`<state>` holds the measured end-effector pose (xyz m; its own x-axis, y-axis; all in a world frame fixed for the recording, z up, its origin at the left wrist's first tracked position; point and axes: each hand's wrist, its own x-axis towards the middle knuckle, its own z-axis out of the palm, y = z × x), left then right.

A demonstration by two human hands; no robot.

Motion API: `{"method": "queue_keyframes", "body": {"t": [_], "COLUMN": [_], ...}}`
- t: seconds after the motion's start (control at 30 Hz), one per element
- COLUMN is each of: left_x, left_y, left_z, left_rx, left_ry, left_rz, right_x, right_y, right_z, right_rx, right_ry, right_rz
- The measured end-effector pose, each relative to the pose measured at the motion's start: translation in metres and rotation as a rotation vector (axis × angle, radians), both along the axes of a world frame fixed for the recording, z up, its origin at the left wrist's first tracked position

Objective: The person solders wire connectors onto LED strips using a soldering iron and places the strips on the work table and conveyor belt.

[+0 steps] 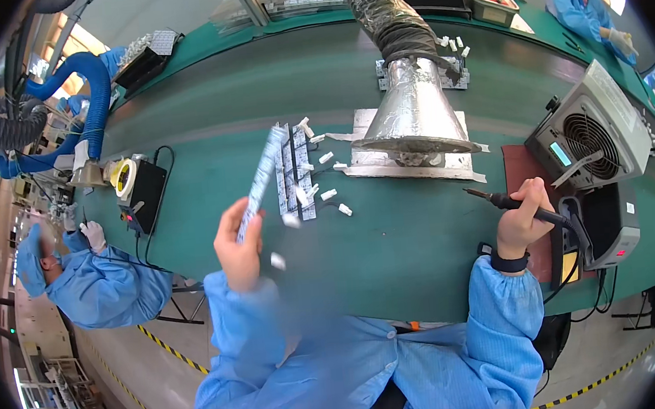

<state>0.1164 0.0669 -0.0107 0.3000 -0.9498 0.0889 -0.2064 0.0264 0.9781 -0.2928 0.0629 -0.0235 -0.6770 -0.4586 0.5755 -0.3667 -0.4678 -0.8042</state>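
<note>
My left hand (239, 242) is closed around the lower end of a narrow circuit board strip (264, 175), pale and tilted up to the right. White connectors (278, 261) show beside that hand, blurred; whether they hang from the strip I cannot tell. Just right of the strip, more circuit boards (294, 184) lie side by side on the green mat, with several white plugs along their right edge. My right hand (526, 217) grips a soldering iron (508, 201), its tip pointing left, over the mat below a metal fume hood (417, 119). A black band circles my right wrist.
Under the hood sits a silvery plate (418, 167). At right stand a fan unit (590, 135) and a soldering station (610, 226) with its cable. A black power box (144, 197) is at left. Co-workers in blue sit left (104, 278) and far right (583, 11).
</note>
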Motion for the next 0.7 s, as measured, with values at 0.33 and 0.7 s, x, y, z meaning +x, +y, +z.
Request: {"method": "queue_keyframes", "body": {"t": [0.33, 0.7], "left_x": [0.007, -0.031], "left_y": [-0.051, -0.058], "left_z": [-0.037, -0.009], "left_rx": [-0.038, -0.369], "left_ry": [-0.361, -1.092], "left_rz": [-0.252, -0.532], "right_x": [0.003, 0.01], "right_y": [0.001, 0.006], "right_z": [0.004, 0.013], "right_rx": [0.051, 0.072], "right_ry": [0.021, 0.03], "right_rz": [-0.014, 0.041]}}
